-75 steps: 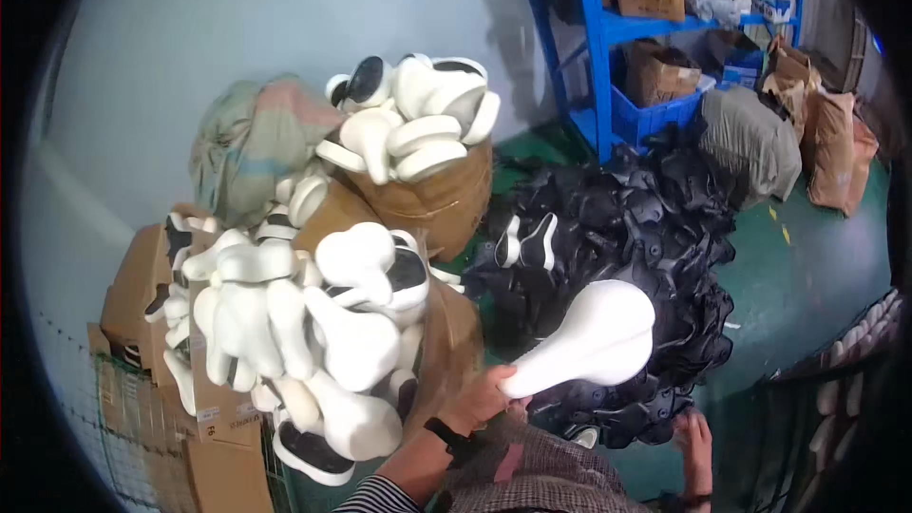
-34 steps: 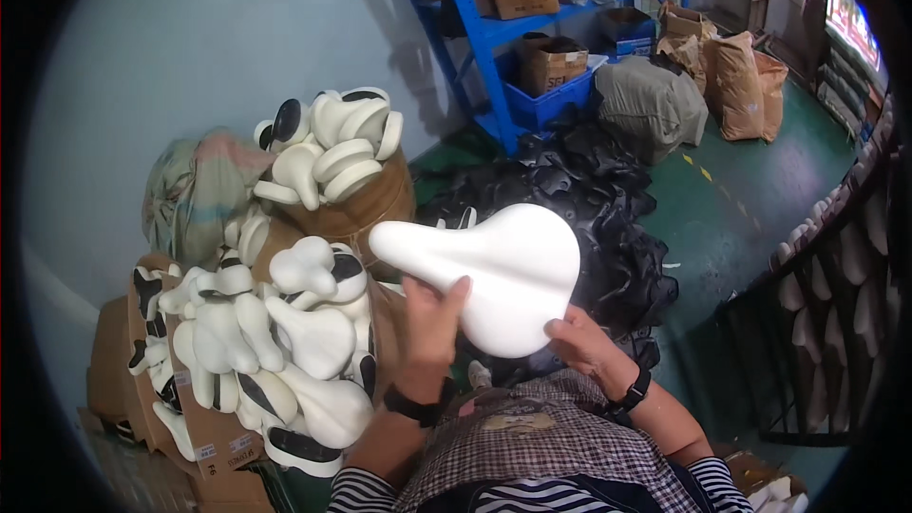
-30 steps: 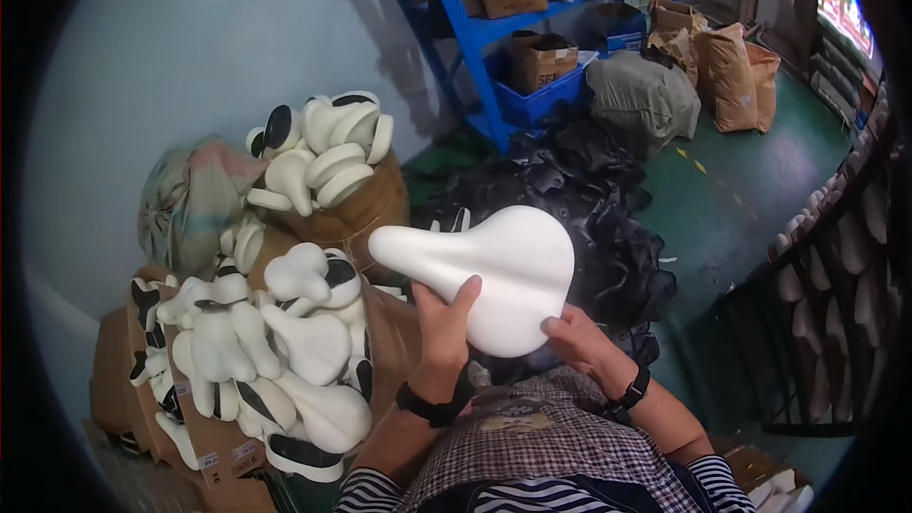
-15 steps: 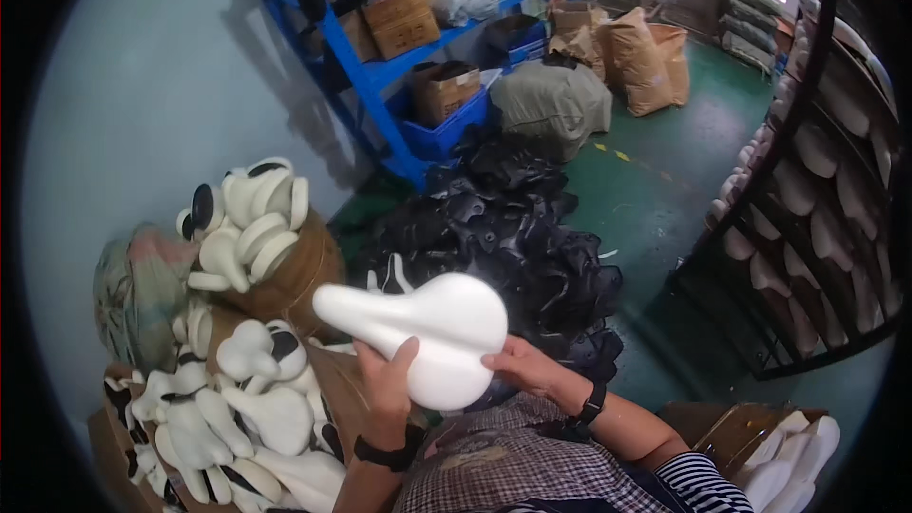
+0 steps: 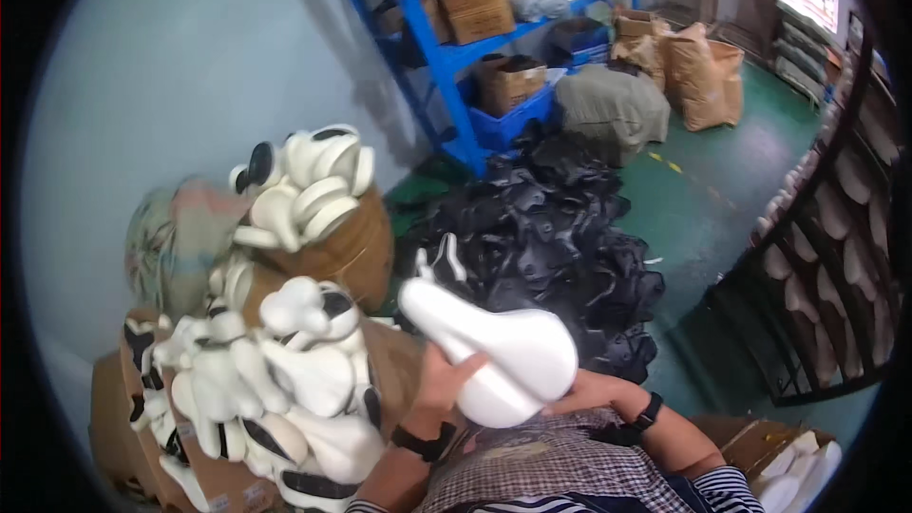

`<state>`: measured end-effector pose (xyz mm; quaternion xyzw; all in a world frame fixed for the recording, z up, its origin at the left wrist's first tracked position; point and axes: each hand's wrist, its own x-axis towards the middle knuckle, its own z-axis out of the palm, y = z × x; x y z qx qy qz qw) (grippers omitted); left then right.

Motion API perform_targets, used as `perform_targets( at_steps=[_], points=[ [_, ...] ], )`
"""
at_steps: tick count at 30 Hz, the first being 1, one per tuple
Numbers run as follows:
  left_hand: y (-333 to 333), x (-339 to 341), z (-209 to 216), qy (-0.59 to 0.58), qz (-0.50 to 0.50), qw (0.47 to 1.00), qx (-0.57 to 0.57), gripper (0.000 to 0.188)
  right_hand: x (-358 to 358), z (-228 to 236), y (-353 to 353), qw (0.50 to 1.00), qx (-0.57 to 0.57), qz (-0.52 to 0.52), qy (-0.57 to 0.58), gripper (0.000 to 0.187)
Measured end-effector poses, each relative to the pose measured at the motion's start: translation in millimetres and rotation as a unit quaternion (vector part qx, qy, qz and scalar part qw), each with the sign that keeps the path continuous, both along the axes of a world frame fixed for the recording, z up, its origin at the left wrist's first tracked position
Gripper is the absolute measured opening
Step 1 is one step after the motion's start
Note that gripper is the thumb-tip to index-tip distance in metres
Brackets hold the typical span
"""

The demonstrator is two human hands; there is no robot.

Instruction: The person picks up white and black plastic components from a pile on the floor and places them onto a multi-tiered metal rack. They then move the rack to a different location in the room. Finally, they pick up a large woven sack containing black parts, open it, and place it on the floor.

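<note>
A white bicycle saddle [image 5: 508,347] is held up in front of my body, its narrow nose pointing to the far left. My left hand [image 5: 448,378] grips its left edge, the thumb lying over the top and the other fingers hidden beneath. At the wide rear end, my right hand [image 5: 584,393] holds the right edge from below, most of its fingers out of sight under the saddle. Left of my hands, a cardboard box [image 5: 204,451] is heaped with white saddles [image 5: 313,375], some showing black undersides.
Black saddle-shaped parts [image 5: 551,237] lie piled on the green floor ahead. Another carton [image 5: 356,252] of white saddles stands behind the left box. Blue shelving [image 5: 446,85] lines the wall. At right stands a dark rack [image 5: 826,266] of saddles, with a carton [image 5: 727,432] at lower right.
The saddle has tilted, its nose turning up and away, and both hands have shifted with it. My right hand has slid lower under the rear edge. The whole view has swung left.
</note>
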<state>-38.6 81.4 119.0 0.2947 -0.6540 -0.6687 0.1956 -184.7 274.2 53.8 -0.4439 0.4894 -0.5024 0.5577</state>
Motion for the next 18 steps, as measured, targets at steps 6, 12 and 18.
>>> perform_targets(
  at_steps=[6, 12, 18],
  points=[
    [-1, 89, -32, -0.070, -0.021, 0.993, -0.094, 0.075, 56, -42, -8, 0.977, 0.087, 0.041, 0.188, 0.046],
    [-16, 148, -60, -0.217, 0.128, 0.962, -0.109, 0.080, 60, -95, -22, 0.965, 0.260, 0.010, -0.015, 0.029],
    [-51, 162, -124, -0.303, 0.270, 0.896, -0.178, 0.074, -5, -147, -124, 0.965, 0.250, 0.074, 0.024, 0.022]
  ],
)
